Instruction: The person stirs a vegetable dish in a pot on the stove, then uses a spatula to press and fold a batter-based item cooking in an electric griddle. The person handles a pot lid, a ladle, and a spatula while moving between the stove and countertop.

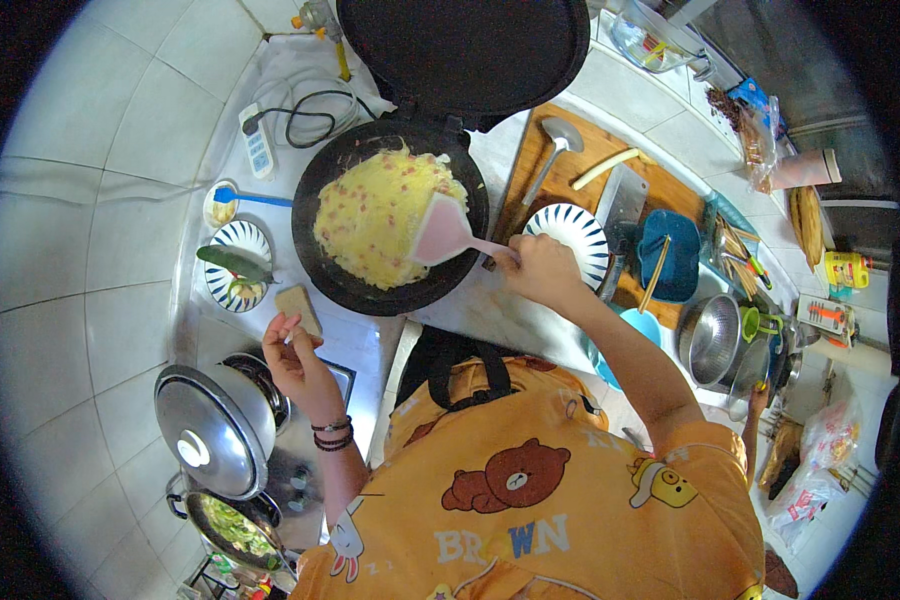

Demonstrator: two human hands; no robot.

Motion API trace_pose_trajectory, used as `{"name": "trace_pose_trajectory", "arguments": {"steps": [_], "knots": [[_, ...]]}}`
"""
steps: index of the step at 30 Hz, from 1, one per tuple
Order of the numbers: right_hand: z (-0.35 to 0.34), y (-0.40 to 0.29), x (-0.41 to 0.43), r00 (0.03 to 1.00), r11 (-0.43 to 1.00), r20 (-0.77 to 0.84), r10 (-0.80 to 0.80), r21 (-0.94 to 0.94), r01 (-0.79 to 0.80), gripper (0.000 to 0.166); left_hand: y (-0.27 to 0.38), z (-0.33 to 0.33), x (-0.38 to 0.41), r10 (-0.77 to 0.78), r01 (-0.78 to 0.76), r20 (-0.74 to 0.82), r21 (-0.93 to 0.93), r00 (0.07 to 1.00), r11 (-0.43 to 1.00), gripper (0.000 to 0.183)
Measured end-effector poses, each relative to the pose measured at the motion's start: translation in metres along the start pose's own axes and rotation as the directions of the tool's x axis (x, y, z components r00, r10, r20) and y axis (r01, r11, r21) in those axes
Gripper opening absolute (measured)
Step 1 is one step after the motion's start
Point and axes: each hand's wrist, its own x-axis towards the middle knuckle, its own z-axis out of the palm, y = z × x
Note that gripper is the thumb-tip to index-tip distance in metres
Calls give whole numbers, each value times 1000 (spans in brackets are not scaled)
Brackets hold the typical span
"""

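My right hand [546, 271] grips the handle of a pink spatula [442, 231]. The spatula's blade rests against the right edge of a yellow egg pancake [379, 214] dotted with small pink bits. The pancake lies in the round black pan of an electric griddle [390, 301], whose black lid [465, 52] is raised at the back. My left hand [294, 364] is held with loosely curled fingers beside a tan sponge [298, 309], and I see nothing held in it. Whether it touches the sponge is unclear.
Left of the griddle are a striped plate [214, 285] with a cucumber [234, 262], a blue brush [259, 199] and a power strip [256, 146]. A lidded pot [210, 435] stands nearer. At right, a cleaver [624, 196] and ladle [562, 136] lie on a cutting board [544, 124]. Another person's hand [757, 397] shows.
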Motion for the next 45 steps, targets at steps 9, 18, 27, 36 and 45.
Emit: {"name": "trace_pose_trajectory", "arguments": {"steps": [9,18,27,36,45], "knots": [[-37,13,4,922,968,-370,-116,-250,21,16,-7,2,3,-14,15,22,-16,1000,1000,24],[-25,-5,6,892,921,-358,-276,-365,138,10,-5,7,6,-41,40,37,6,998,999,26],[4,-14,44,891,860,-309,-333,-486,153,12,-8,3,11,3,-5,51,48,999,999,25],[-12,-26,15,951,995,-304,-60,59,82,29,-11,-2,14,1,-2,56,14,998,1000,26],[30,-21,21,998,992,-58,-18,120,25,25,-13,7,18,-18,17,57,11,998,1000,26]]}}
